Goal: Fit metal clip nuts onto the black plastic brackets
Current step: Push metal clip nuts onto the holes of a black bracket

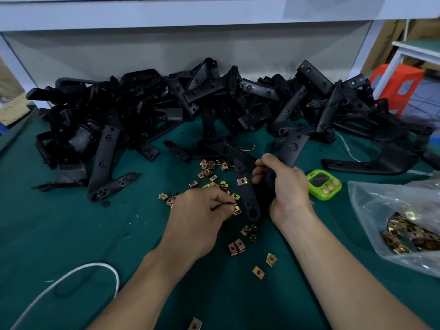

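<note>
Green mat [71,234]: R hand [287,186] grip curled round bracket [249,198]; L hand [197,215] grip pinches clip nut [236,209].

bracket pile [190,101] behind clip nuts [214,177] | timer [324,184] right | nut bag [404,225] far right | cable [71,282] front-left

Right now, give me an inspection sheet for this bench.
Surface: green mat, small debris specks.
Job's things: bracket pile at the back; held bracket with one fitted nut; loose clip nuts scattered.
Clutter: green timer; plastic bag of nuts.
Grips: left hand pinches a clip nut; right hand holds the held bracket.
Cables: white cable, near left.
Surroundings: white shelf above; orange stool.
</note>
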The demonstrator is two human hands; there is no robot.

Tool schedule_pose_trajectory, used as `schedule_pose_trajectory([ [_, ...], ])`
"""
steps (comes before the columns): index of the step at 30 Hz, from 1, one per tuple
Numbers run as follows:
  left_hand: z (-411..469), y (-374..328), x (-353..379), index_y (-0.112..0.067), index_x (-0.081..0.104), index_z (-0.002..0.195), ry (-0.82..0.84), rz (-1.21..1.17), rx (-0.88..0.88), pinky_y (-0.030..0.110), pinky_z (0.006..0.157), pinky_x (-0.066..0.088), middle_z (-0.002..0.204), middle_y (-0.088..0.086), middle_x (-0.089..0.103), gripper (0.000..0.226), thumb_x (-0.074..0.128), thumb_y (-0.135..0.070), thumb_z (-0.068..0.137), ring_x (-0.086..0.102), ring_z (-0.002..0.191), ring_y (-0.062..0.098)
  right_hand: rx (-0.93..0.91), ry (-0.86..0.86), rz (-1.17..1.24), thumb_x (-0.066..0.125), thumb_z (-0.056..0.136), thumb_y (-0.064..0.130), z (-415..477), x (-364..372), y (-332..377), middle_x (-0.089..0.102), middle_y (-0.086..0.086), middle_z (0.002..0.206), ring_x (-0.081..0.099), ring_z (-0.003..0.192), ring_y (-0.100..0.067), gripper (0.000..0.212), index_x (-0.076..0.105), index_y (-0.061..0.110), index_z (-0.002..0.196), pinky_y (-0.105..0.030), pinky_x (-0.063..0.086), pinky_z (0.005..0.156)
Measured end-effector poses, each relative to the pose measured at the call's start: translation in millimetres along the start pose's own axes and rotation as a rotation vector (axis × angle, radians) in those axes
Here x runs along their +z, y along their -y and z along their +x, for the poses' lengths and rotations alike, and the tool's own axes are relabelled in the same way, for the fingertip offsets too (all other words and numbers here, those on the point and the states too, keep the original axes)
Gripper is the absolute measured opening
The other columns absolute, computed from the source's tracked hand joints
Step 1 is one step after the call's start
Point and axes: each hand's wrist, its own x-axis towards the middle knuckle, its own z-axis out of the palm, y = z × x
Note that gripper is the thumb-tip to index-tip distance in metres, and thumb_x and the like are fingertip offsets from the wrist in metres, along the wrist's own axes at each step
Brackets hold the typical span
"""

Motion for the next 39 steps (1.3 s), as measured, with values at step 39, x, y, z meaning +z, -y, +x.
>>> schedule_pose_trajectory([
  [39, -5, -4, 5, -0.029, 0.051, 0.077, -0.083, 0.148, 0.055, 0.026, 0.058, 0.047, 0.064, -0.014, 0.068, 0.028, 0.071, -0.014, 0.089, 0.064, 0.061, 0.009, 0.01, 0.008, 0.009, 0.07, 0.093, 0.011, 1, 0, -1, 0.065, -0.008, 0.065, 0.057, 0.051, -0.016, 0.017, 0.069, 0.002, 0.078, -0.025, 0.05, 0.048],
])
